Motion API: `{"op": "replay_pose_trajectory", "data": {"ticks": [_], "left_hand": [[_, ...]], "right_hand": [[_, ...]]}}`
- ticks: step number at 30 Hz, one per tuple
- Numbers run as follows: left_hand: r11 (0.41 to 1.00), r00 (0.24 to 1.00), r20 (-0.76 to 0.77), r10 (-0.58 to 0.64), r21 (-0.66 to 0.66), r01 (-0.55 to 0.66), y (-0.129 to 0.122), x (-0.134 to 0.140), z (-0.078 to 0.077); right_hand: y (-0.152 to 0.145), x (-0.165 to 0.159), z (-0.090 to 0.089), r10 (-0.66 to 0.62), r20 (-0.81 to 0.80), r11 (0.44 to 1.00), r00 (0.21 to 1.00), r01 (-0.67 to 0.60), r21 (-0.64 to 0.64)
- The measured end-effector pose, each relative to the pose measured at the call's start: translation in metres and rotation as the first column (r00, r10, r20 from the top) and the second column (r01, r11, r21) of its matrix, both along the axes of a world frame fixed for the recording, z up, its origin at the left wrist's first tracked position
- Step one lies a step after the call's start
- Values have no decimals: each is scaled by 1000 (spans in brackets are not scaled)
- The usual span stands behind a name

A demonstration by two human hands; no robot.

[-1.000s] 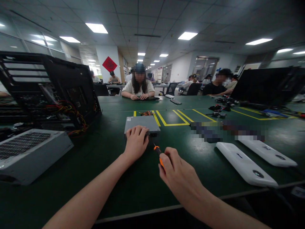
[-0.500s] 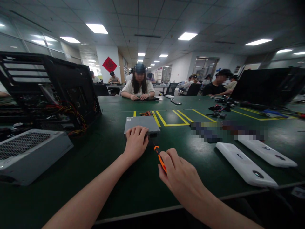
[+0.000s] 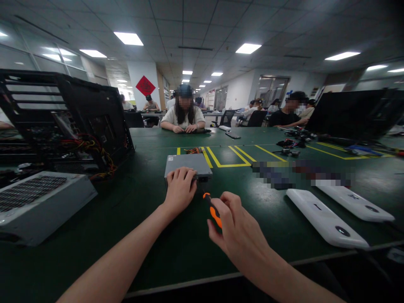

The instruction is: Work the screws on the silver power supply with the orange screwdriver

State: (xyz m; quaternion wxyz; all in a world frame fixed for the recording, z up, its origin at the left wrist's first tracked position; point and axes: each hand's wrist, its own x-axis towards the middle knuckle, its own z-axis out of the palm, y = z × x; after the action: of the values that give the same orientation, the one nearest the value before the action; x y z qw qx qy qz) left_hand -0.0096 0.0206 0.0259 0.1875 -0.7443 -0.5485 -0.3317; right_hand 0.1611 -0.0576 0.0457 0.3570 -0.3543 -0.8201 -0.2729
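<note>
A grey metal computer power supply (image 3: 181, 161) lies on the green table in front of me. My left hand (image 3: 181, 185) is laid over its near side, the fingers curled on the top and edge, holding it. In my right hand (image 3: 235, 221) is an orange and black screwdriver (image 3: 214, 212), its handle between the fingers, with the thumb a little apart from it. The screwdriver points up and left toward the socket end of the power supply. Its thin shaft is dark against the table, and I cannot tell whether the tip touches the casing.
On the left stand an open black computer case (image 3: 94, 122) with loose wires and a second power supply (image 3: 59, 210). Two white devices (image 3: 326, 216) lie at right, near dark cables (image 3: 288, 143) and a black monitor (image 3: 345, 113). A person (image 3: 183, 111) sits across the table (image 3: 151, 252).
My right thumb has moved away from the screwdriver handle and the fingers have shifted slightly on it. My left hand and the power supply have stayed in place.
</note>
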Motion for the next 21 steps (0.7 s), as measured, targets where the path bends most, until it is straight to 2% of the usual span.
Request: {"op": "replay_pose_trajectory", "data": {"ticks": [5,11,17,21], "left_hand": [[1000,1000,10,6,-2,-6,1,0,-1],[1000,1000,5,0,-3,0,1,0,-1],[1000,1000,2,4,13,-4,1,0,-1],[1000,1000,7,3,17,-3,2,0,-2]], "right_hand": [[16,3,-1,146,-89,989,985,-144,34],[14,6,1,-26,-6,999,1000,26,-18],[3,0,2,19,139,998,990,-26,51],[7,0,11,-118,52,993,992,116,30]]}}
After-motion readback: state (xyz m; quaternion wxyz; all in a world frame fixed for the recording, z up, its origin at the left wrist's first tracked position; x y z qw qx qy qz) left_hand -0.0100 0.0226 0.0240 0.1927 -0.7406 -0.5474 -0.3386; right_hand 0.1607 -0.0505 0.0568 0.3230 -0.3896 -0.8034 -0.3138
